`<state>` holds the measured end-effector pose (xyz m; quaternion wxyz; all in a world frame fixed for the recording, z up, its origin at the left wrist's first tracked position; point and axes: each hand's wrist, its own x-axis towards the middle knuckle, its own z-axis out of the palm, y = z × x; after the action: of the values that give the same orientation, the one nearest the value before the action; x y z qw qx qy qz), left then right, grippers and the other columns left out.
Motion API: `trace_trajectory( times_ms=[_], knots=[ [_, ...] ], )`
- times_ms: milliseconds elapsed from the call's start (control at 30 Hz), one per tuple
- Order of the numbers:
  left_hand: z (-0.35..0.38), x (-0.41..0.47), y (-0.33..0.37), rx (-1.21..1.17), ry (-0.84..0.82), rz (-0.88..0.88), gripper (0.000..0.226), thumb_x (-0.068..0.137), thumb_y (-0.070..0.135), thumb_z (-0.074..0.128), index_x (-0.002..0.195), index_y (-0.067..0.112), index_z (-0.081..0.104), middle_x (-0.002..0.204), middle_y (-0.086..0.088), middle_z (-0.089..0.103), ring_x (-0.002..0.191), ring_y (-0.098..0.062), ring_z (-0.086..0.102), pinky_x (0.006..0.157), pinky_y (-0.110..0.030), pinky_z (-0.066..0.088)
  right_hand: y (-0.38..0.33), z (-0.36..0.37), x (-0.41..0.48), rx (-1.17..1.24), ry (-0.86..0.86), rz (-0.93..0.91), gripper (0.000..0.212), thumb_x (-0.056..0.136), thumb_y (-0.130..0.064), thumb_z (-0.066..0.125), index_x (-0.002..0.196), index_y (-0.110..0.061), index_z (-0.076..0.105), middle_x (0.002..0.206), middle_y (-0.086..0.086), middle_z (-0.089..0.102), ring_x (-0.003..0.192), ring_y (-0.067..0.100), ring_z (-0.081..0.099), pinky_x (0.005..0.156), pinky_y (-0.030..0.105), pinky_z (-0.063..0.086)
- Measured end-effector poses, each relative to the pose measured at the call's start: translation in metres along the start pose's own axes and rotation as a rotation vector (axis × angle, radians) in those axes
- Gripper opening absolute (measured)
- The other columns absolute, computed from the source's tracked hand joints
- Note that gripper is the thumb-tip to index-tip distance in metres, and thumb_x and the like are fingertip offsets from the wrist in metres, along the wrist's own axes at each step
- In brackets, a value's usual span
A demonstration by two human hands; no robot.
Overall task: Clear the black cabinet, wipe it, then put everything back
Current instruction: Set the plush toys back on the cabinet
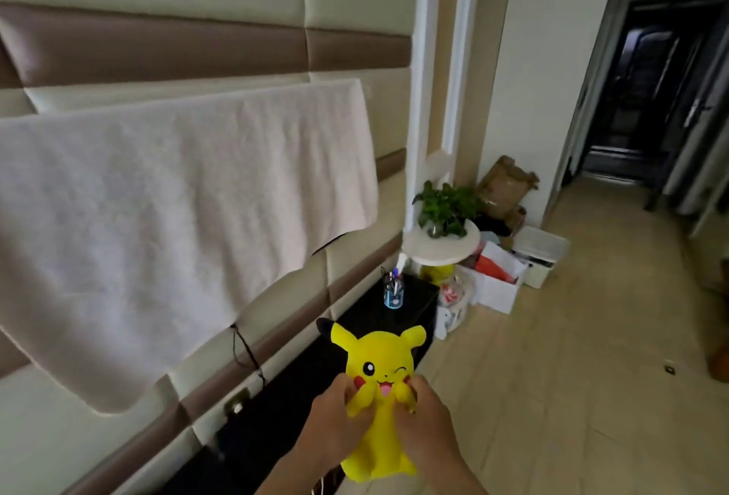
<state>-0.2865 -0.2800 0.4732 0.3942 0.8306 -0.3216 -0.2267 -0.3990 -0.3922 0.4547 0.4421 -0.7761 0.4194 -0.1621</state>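
Observation:
A yellow plush toy [380,360] with black-tipped ears is held upright over the long black cabinet [367,309] that runs along the padded wall. My left hand [335,415] grips the toy's left side and my right hand [424,415] grips its right side, both at the level of its arms. Farther along the cabinet top stands a clear pen holder [393,291] with several pens in it. The near stretch of the cabinet is dark and partly hidden behind my hands and the toy.
A white cloth [177,218] covers a flat screen on the wall, with a cable [242,348] hanging to a socket. Past the cabinet's far end are a round white stand [438,248] with a potted plant [445,206], boxes, bags and a white bin [542,250]. Tiled floor lies to the right.

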Motion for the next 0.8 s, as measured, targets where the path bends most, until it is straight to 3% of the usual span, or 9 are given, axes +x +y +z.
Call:
trace_trajectory(
  times_ms=[167,300,367,500,600,700,800],
  knots=[
    [0.012,0.064,0.001,0.010,-0.014,-0.011,0.036,0.092,0.043,0.065,0.081,0.021,0.039,0.074,0.006,0.047,0.064,-0.007,0.041,0.053,-0.017,0.031,0.005,-0.004,0.060,-0.061,-0.030,-0.011,0.009,0.101,-0.033,0.048,0.109,-0.031,0.053,0.100,-0.006,0.064,0.093,0.017,0.061,0.079,0.035,0.052],
    [0.023,0.138,-0.002,-0.023,-0.020,-0.014,0.034,0.093,0.035,0.065,0.080,0.020,0.037,0.074,0.005,0.047,0.065,-0.007,0.041,0.051,-0.015,0.031,0.005,-0.002,0.130,-0.101,-0.041,-0.032,0.001,0.102,-0.033,0.049,0.101,-0.033,0.050,0.089,-0.008,0.062,0.081,0.012,0.059,0.072,0.034,0.048],
    [0.029,0.180,-0.008,-0.037,-0.021,-0.021,0.034,0.093,0.035,0.066,0.079,0.021,0.038,0.074,0.005,0.047,0.065,-0.007,0.041,0.053,-0.017,0.030,0.006,0.002,0.171,-0.127,-0.037,-0.043,0.007,0.102,-0.038,0.049,0.097,-0.033,0.049,0.086,-0.007,0.062,0.079,0.010,0.059,0.069,0.034,0.048],
    [0.044,0.260,-0.022,-0.106,-0.035,-0.095,0.039,0.087,0.038,0.071,0.076,0.020,0.038,0.071,0.005,0.044,0.064,-0.009,0.037,0.054,-0.021,0.029,0.010,0.010,0.247,-0.282,-0.095,-0.049,0.015,0.104,-0.046,0.044,0.107,-0.033,0.050,0.095,-0.008,0.062,0.092,0.017,0.062,0.074,0.034,0.049],
    [0.050,0.310,-0.024,-0.131,-0.039,-0.105,0.045,0.082,0.042,0.075,0.073,0.020,0.037,0.069,0.007,0.041,0.063,-0.008,0.036,0.050,-0.017,0.027,0.011,0.011,0.293,-0.381,-0.136,-0.046,0.025,0.104,-0.046,0.042,0.119,-0.030,0.053,0.105,-0.004,0.065,0.100,0.019,0.063,0.073,0.031,0.045],
    [0.057,0.355,-0.018,-0.143,-0.054,-0.106,0.044,0.083,0.034,0.075,0.071,0.021,0.035,0.068,0.008,0.041,0.064,-0.007,0.036,0.051,-0.017,0.028,0.010,0.005,0.334,-0.360,-0.148,-0.036,0.023,0.104,-0.045,0.044,0.115,-0.028,0.056,0.096,-0.003,0.064,0.094,0.021,0.063,0.073,0.034,0.047],
    [0.069,0.397,-0.015,-0.164,-0.048,-0.121,0.046,0.083,0.037,0.075,0.071,0.021,0.034,0.069,0.005,0.044,0.064,-0.007,0.037,0.056,-0.023,0.030,0.011,-0.003,0.380,-0.368,-0.182,-0.031,0.019,0.103,-0.039,0.047,0.115,-0.028,0.057,0.099,-0.003,0.066,0.091,0.019,0.063,0.075,0.035,0.049]
  ],
)
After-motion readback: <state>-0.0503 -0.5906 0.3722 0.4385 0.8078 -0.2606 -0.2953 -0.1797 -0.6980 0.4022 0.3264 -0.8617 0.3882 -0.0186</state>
